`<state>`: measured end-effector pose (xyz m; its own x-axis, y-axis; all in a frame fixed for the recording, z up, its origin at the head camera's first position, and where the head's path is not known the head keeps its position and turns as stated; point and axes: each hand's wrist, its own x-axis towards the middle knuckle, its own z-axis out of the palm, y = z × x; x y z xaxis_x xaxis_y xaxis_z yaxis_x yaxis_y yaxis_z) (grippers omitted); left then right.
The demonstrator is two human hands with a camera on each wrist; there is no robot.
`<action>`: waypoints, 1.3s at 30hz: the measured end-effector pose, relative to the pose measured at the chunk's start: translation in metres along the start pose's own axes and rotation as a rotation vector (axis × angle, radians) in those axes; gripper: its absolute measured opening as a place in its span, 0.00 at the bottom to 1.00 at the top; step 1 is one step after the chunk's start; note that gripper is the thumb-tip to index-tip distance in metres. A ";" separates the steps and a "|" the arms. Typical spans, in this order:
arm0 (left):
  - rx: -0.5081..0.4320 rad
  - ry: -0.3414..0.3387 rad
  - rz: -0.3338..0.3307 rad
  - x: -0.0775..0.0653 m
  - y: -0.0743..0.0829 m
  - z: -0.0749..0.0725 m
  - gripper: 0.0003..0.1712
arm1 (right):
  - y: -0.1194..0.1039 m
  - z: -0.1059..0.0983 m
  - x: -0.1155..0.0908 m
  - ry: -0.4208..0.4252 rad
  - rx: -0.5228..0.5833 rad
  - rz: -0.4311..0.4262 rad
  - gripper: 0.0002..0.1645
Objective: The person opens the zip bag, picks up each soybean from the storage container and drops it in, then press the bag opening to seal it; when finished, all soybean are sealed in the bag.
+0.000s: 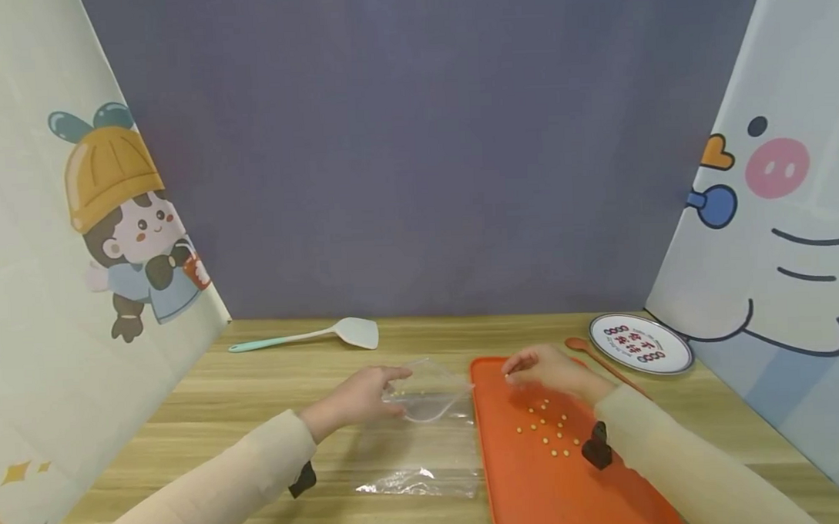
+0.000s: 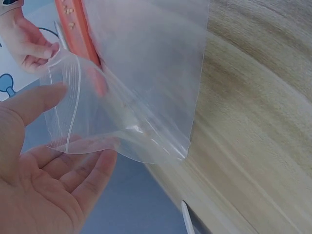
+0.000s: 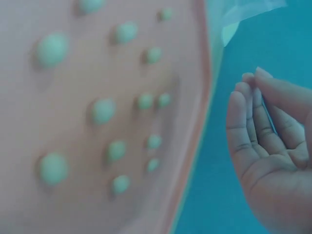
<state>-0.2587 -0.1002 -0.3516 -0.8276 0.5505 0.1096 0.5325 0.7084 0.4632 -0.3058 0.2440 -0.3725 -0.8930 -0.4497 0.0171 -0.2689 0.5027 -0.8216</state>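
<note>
My left hand (image 1: 365, 395) holds a clear zip bag (image 1: 419, 451) at its mouth, thumb on one side and fingers on the other, so the mouth gapes. The bag's body lies flat on the table; in the left wrist view its zip strip (image 2: 74, 105) runs between thumb and fingers. Over the far left part of an orange tray (image 1: 538, 493), my right hand (image 1: 551, 373) pinches a tiny pale soybean, mostly hidden by the thumb and fingertips. Several yellow soybeans (image 1: 545, 440) lie scattered on the tray below that hand.
A turner (image 1: 356, 333) with a mint handle lies at the back left of the wooden table (image 1: 316, 481). Beyond the tray at the right are a reddish-brown spoon (image 1: 592, 350) and a white plate (image 1: 640, 344) with red lettering. Walls enclose the back and sides.
</note>
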 end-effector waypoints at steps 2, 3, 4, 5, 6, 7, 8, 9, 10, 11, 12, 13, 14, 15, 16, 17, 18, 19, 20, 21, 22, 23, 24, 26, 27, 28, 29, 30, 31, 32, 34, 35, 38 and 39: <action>0.006 0.001 -0.001 0.001 0.000 0.000 0.38 | -0.008 0.001 0.001 0.005 0.003 -0.009 0.18; 0.007 0.001 -0.003 0.001 0.000 0.000 0.38 | -0.012 0.001 0.002 0.004 0.017 -0.010 0.18; 0.007 0.000 -0.002 0.001 0.000 0.000 0.38 | -0.017 0.002 0.002 0.003 0.028 -0.017 0.17; 0.008 0.000 -0.002 0.001 0.000 0.000 0.38 | -0.022 0.002 0.003 0.003 0.039 -0.018 0.17; 0.007 0.000 -0.001 0.001 0.000 0.000 0.38 | -0.026 0.003 0.004 -0.003 0.060 -0.020 0.17; 0.006 -0.001 0.001 0.002 0.000 0.000 0.38 | -0.031 0.005 0.004 -0.007 0.075 -0.021 0.17; 0.006 0.000 0.002 0.002 0.000 0.000 0.38 | -0.035 0.006 0.005 -0.009 0.080 -0.023 0.16; 0.007 0.001 0.004 0.002 -0.001 0.000 0.38 | -0.039 0.008 0.006 -0.014 0.084 -0.029 0.17; 0.007 0.002 0.004 0.002 -0.001 0.000 0.38 | -0.044 0.010 0.008 -0.019 0.086 -0.035 0.17; 0.007 0.002 0.002 0.002 -0.002 0.001 0.38 | -0.048 0.013 0.009 -0.023 0.085 -0.043 0.17; 0.007 0.002 0.000 0.002 -0.002 0.001 0.38 | -0.052 0.016 0.011 -0.030 0.094 -0.054 0.18; 0.007 0.002 -0.001 0.002 -0.002 0.001 0.38 | -0.056 0.019 0.013 -0.034 0.095 -0.065 0.18; 0.009 0.002 -0.002 0.003 -0.003 0.001 0.38 | -0.060 0.022 0.015 -0.037 0.098 -0.076 0.17; 0.008 0.003 -0.001 0.003 -0.003 0.001 0.38 | -0.063 0.025 0.017 -0.042 0.102 -0.087 0.18; 0.005 0.002 -0.002 0.003 -0.003 0.000 0.38 | -0.067 0.028 0.019 -0.048 0.112 -0.097 0.17; 0.005 0.001 0.000 0.003 -0.003 0.000 0.38 | -0.070 0.031 0.022 -0.053 0.116 -0.103 0.17; 0.002 0.002 0.002 0.003 -0.002 0.000 0.38 | -0.074 0.034 0.024 -0.058 0.125 -0.105 0.17; 0.000 0.002 0.003 0.003 -0.002 0.000 0.38 | -0.077 0.037 0.026 -0.063 0.128 -0.110 0.17; -0.003 0.000 0.002 0.003 -0.002 -0.001 0.38 | -0.080 0.039 0.028 -0.067 0.130 -0.114 0.16; -0.006 0.000 0.004 0.003 -0.002 -0.001 0.38 | -0.083 0.042 0.030 -0.072 0.131 -0.117 0.16; -0.007 -0.003 0.002 0.004 -0.002 -0.001 0.38 | -0.086 0.044 0.032 -0.077 0.131 -0.120 0.15; -0.008 -0.002 0.002 0.004 -0.002 -0.001 0.38 | -0.088 0.047 0.034 -0.080 0.128 -0.118 0.14; -0.009 -0.004 0.000 0.004 -0.002 -0.001 0.38 | -0.089 0.049 0.035 -0.081 0.122 -0.117 0.13; -0.010 -0.007 -0.002 0.004 -0.002 -0.002 0.38 | -0.092 0.052 0.039 -0.074 0.103 -0.103 0.11; -0.010 -0.006 -0.001 0.004 -0.002 -0.002 0.38 | -0.092 0.054 0.040 -0.072 0.093 -0.097 0.10; -0.010 -0.006 -0.002 0.004 -0.001 -0.002 0.38 | -0.092 0.055 0.042 -0.068 0.083 -0.093 0.10; -0.012 -0.007 0.000 0.004 -0.001 -0.002 0.38 | -0.092 0.056 0.043 -0.063 0.072 -0.093 0.09; -0.012 -0.009 0.002 0.004 -0.002 -0.003 0.37 | -0.092 0.056 0.043 -0.057 0.061 -0.089 0.09; -0.013 -0.010 0.003 0.004 -0.002 -0.003 0.37 | -0.092 0.056 0.043 -0.051 0.052 -0.084 0.09; -0.014 -0.010 0.004 0.004 -0.002 -0.002 0.37 | -0.092 0.056 0.043 -0.046 0.047 -0.082 0.09; -0.014 -0.011 0.004 0.005 -0.002 -0.002 0.37 | -0.090 0.054 0.042 -0.037 0.036 -0.079 0.10; -0.015 -0.012 0.003 0.005 -0.003 -0.002 0.37 | -0.089 0.053 0.041 -0.031 0.033 -0.075 0.11; -0.016 -0.012 -0.002 0.004 -0.003 -0.003 0.37 | -0.084 0.049 0.038 -0.018 0.037 -0.060 0.11; -0.018 -0.013 -0.003 0.003 -0.003 -0.004 0.37 | -0.081 0.047 0.037 -0.020 0.040 -0.061 0.11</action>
<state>-0.2636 -0.1021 -0.3493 -0.8268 0.5541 0.0968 0.5267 0.7023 0.4789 -0.3001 0.1515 -0.3319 -0.8682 -0.4930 0.0568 -0.3074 0.4446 -0.8413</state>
